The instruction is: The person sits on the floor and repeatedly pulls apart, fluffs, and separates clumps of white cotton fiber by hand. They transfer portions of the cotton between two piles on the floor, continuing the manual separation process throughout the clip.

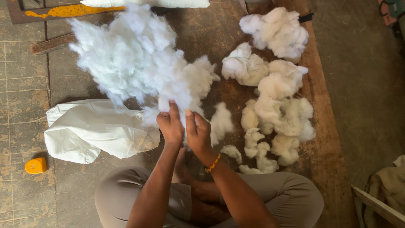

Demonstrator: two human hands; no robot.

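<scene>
Head view: cotton clumps [274,97] beside white sack [95,131].

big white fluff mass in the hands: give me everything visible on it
The fluff mass is bright white, loose and wispy, like fibre stuffing, with ragged edges. It is held up above the brown floor, spreading up and left from the hands. The left hand and right hand pinch its lower end. It overlaps the white cloth bag below.

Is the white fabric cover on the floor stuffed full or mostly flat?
Mostly flat: the white fabric cover lies slack and creased, only slightly puffed. Its opening cannot be seen.
</scene>
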